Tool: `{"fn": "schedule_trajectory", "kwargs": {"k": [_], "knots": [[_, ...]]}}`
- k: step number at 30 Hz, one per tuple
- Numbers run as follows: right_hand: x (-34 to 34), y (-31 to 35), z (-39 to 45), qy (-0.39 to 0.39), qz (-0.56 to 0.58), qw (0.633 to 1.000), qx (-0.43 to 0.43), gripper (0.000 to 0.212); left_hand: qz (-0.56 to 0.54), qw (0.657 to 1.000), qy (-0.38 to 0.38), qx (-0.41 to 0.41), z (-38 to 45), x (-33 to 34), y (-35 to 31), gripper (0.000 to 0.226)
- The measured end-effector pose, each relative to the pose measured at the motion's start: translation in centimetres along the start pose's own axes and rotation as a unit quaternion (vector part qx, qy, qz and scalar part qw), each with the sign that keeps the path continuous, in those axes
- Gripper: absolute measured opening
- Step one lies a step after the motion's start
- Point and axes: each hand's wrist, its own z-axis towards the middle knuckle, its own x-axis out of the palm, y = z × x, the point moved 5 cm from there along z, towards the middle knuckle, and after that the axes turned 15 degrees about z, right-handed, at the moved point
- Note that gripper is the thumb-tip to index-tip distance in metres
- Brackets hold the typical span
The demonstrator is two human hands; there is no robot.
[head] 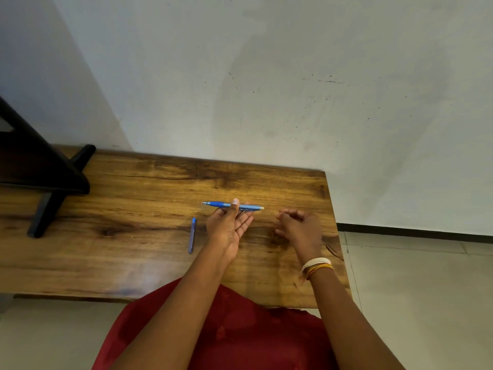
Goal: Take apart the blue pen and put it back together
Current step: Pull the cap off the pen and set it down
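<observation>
Blue pen (232, 205): held over the bench (133, 188), nearer its far edge.
Left hand (229, 227): thumb pressed on the pen.
Right hand (300, 227): fingers loosely curled, seemingly nothing held.
Pen cap (192, 235): laid flat just left of the left hand.

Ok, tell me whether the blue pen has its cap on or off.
Off. The blue pen, held in the left hand, shows a bare pointed tip, and the blue cap lies apart on the wooden table.

pen (232, 205): 1 | cap (192, 235): 1 | hands: 2 | table (133, 182): 1
</observation>
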Motion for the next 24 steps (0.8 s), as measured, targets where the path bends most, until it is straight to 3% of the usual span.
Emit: {"fn": "schedule_trajectory", "kwargs": {"k": [3,6,11,15,24], "knots": [[-0.3,0.1,0.5,0.022,-0.222,0.97,-0.093,0.018,0.0,1.0,0.002,-0.002,0.0,-0.1,0.2,0.013],[0.0,-0.1,0.4,0.036,-0.33,0.932,-0.145,0.025,-0.004,1.0,0.004,-0.004,0.1,-0.2,0.3,0.012],[0.0,-0.3,0.2,-0.001,-0.319,0.933,-0.165,0.018,-0.004,1.0,0.001,-0.013,0.2,-0.5,0.3,0.012],[-0.1,-0.9,0.5,0.003,-0.312,0.939,-0.143,0.016,0.002,1.0,-0.003,-0.017,0.4,-0.7,0.3,0.022],[-0.3,-1.2,0.9,0.014,-0.292,0.95,-0.111,0.014,-0.01,1.0,-0.007,-0.018,0.7,-0.9,0.3,0.019]]}}
